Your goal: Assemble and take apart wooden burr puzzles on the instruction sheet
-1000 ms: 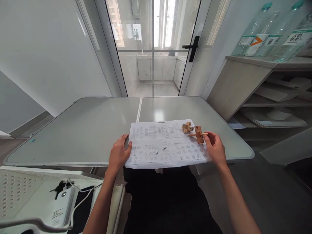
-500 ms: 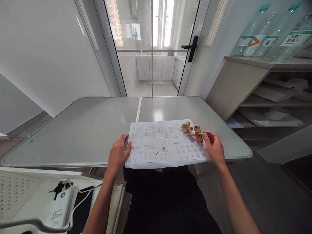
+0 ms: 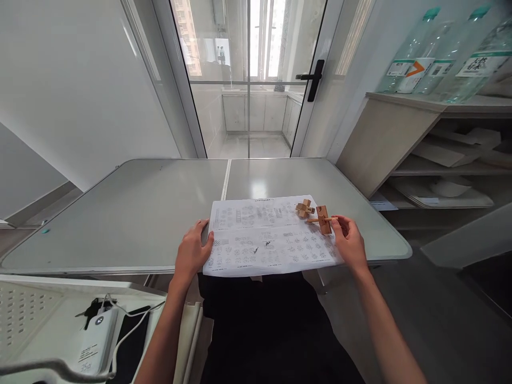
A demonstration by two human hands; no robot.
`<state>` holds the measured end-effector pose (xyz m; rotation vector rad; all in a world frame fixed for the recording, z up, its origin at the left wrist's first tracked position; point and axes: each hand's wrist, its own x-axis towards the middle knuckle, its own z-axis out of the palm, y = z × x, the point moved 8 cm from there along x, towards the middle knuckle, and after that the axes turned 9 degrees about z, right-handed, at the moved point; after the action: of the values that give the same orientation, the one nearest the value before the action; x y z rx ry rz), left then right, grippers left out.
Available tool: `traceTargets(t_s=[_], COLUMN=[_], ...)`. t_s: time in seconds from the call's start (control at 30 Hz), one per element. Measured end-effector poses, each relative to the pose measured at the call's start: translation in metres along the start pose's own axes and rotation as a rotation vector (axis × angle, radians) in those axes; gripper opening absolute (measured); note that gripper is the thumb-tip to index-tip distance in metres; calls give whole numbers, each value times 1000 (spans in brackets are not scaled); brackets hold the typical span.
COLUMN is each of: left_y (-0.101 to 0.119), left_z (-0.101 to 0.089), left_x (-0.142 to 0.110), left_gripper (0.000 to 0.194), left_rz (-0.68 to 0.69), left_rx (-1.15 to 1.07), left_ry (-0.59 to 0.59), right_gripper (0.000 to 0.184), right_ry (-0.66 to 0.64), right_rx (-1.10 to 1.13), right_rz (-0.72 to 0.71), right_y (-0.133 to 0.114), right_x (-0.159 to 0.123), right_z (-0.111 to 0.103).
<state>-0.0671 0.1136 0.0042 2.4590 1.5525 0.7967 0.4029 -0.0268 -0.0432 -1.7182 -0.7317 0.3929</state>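
Note:
A creased printed sheet (image 3: 244, 229) covered with rows of small diagrams lies at the table's front edge. My left hand (image 3: 193, 249) rests at its left border, thumb by the paper and fingers stretched forward, apart. On the right, my right hand (image 3: 349, 240) pinches one end of a thin wooden stick (image 3: 330, 218). That stick crosses a brown wooden block (image 3: 324, 226) with a dark mark on it; whether it passes through or over the block I cannot tell. Just beyond sits an interlocking wooden puzzle (image 3: 305, 208) made of crossed pieces, on the sheet's upper right.
The pale folding table (image 3: 168, 213) has a centre seam. At lower left a white tray (image 3: 48, 330) holds a power bank (image 3: 97, 341), a cable and keys. Plastic bottles (image 3: 404, 64) top the shelf unit (image 3: 408, 128) on the right. A glass door stands behind the table.
The whole view has shifted very slightly to the left. Both hands, the sheet and the wooden pieces keep the same places relative to one another.

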Motion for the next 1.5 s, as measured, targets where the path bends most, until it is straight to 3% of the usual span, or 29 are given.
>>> traceTargets(t_s=[1.5], left_y=[6], left_z=[-1], left_x=[2], left_gripper=[47], left_rz=[16], left_rx=[0], left_ry=[-5], right_gripper=[50], right_ry=[-12], right_rx=[2], right_rz=[-19], right_y=[-10], right_x=[-3], right_z=[0])
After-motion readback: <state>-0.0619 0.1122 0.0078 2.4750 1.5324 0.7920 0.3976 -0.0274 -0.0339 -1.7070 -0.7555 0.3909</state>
